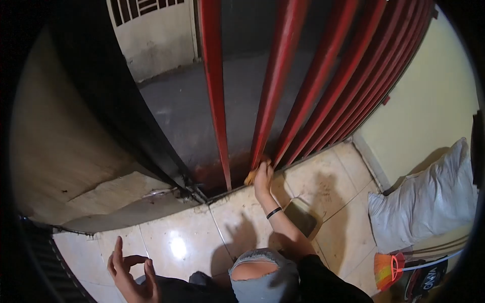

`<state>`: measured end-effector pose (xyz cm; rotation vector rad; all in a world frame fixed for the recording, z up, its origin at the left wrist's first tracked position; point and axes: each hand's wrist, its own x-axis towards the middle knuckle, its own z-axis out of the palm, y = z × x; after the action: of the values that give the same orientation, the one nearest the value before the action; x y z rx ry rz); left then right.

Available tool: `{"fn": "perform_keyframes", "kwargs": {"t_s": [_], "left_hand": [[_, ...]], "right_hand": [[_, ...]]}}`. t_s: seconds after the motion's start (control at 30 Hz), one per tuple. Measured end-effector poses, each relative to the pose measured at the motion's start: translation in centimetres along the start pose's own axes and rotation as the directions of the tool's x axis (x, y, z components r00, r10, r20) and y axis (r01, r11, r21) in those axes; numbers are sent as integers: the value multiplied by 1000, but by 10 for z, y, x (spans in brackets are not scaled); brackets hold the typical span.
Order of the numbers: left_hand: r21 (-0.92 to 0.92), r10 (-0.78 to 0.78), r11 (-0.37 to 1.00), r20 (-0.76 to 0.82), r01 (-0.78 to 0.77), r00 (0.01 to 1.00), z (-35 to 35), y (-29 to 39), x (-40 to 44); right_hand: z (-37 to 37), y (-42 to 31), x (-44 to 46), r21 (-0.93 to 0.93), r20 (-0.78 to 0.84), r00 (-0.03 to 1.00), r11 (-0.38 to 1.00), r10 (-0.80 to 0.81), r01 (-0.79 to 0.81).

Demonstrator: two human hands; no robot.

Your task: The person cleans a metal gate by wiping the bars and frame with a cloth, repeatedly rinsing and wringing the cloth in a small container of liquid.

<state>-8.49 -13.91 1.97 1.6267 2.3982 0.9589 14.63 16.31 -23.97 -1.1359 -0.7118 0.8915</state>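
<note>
Gripping partly hidden orange cloth (250,178): right hand (263,177).

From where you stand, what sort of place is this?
Probably a home's gated entrance or porch: tall red bars stand along the edge of a tiled floor, and a stuffed white sack rests by the pale wall.

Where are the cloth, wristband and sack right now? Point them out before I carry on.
Cloth (249,178): head view, on the orange-brown part showing at its left end.
Wristband (274,212): head view, middle of the black band.
Sack (423,204): head view, middle of its pale side.
</note>
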Motion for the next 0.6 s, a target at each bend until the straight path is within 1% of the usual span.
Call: {"fn": "perform_keyframes", "kwargs": {"t_s": [0.03, 0.07, 0.1, 0.13, 0.17, 0.2, 0.23, 0.27, 0.3, 0.33, 0.37, 0.4, 0.43, 0.47, 0.5, 0.53, 0.57, 0.6], "left_hand": [[-21, 17, 1000, -22, -17, 1000, -2, -1, 2], [36, 83, 996, -26, -82, 996, -3, -5, 3], [90, 145, 986, -20, -143, 989, -1, -7, 6], [61, 160, 986, -22, -158, 987, -2, -8, 7], [39, 143, 989, -27, -142, 989, 0, -10, 7], [22, 122, 992, -22, -121, 992, 1, -9, 7], [45, 183, 982, 11, -184, 983, -2, -9, 7], [26, 196, 980, 20, -196, 980, -4, -7, 5], [-15, 192, 981, 22, -192, 981, -3, -6, 6], [-57, 194, 980, 11, -193, 981, -4, -5, 8], [-52, 225, 973, 15, -224, 974, 0, -7, 8], [-46, 284, 958, 17, -283, 959, 6, -14, 11], [-104, 305, 948, 19, -301, 952, 9, -10, 16], [-163, 325, 935, 30, -316, 945, 15, -5, 19], [-309, 319, 905, 37, -293, 947, 24, -2, 21], [-446, 311, 857, 47, -258, 949, 37, 0, 24], [-540, 350, 798, 56, -266, 935, 49, 3, 29], [-636, 300, 760, 165, -131, 940, 60, 7, 30]], "right_hand": [[-9, 36, 5, -51, -42, 996, 995, 84, -86], [-3, 53, 24, 29, -77, 991, 994, 106, -104], [14, 0, 26, 181, -35, 978, 964, 205, -195], [31, -78, 12, 316, 9, 952, 902, 306, -293], [42, -127, 11, 303, 91, 988, 941, 126, -148], [50, -169, 12, 294, 175, 983, 956, -46, -7], [59, -214, 7, 120, 186, 970, 984, -154, 133], [64, -244, 5, -47, 220, 941, 960, -258, 275], [72, -228, 6, -170, 122, 833, 815, -540, 554], [69, -211, 2, -237, 106, 738, 703, -667, 670], [67, -193, -3, -314, 87, 624, 573, -777, 757], [45, -156, -5, -391, 164, 789, 696, -592, 602], [16, -124, -9, -459, 281, 855, 721, -437, 519], [-12, -86, -8, -546, 347, 847, 648, -402, 532], [-47, -52, -5, -693, 421, 847, 488, -324, 531], [-67, -65, -13, -701, 437, 899, 612, -39, 367], [-76, -87, -21, -742, 438, 890, 610, 128, 277], [-74, -108, -29, -741, 438, 892, 607, 110, 288]]}}
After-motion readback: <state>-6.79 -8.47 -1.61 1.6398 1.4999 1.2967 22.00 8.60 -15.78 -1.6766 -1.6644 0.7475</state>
